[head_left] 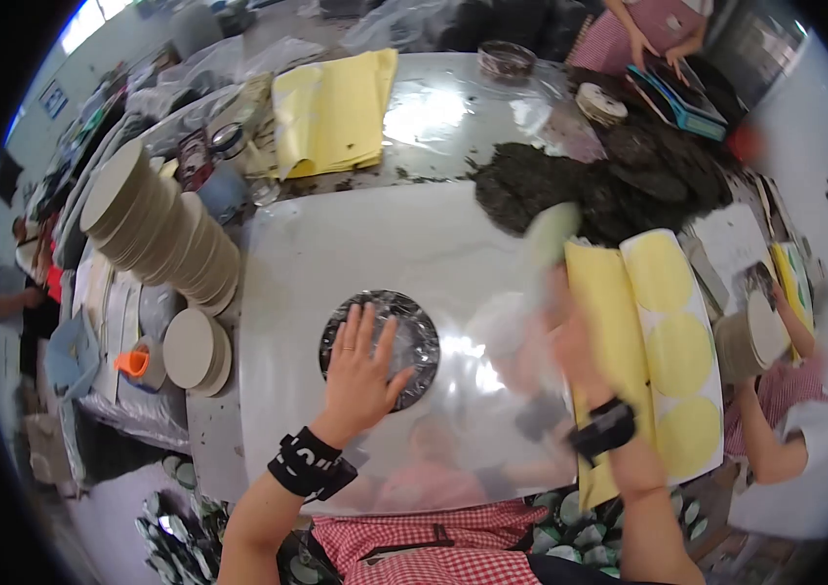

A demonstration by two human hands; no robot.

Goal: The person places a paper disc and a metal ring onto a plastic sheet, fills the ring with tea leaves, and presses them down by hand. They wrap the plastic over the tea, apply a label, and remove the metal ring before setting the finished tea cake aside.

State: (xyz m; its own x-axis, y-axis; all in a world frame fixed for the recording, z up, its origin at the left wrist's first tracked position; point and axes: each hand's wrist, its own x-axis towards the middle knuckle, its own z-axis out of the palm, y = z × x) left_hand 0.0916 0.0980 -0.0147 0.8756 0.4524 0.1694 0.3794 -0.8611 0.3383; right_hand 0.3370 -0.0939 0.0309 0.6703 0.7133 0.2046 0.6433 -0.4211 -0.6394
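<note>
Flat on a dark round cake in clear film [421,336] lies my left hand [360,375], its fingers spread. The cake rests on a shiny pale work surface [297,253] in front of me. My right hand [575,341] is smeared by motion to the right of it. A pale green rounded piece [552,232], also blurred, sticks out beyond its fingers, and the hand appears closed on it. Just beside this hand are a yellow sheet [609,322] and a strip with large yellow circles [672,341].
Tall stacks of round grey discs [131,219] stand at the left, near an orange-topped container [133,364]. A dark leafy heap [570,185] and more yellow sheets [331,112] lie at the back. Co-workers' hands [663,49] are at far right and behind.
</note>
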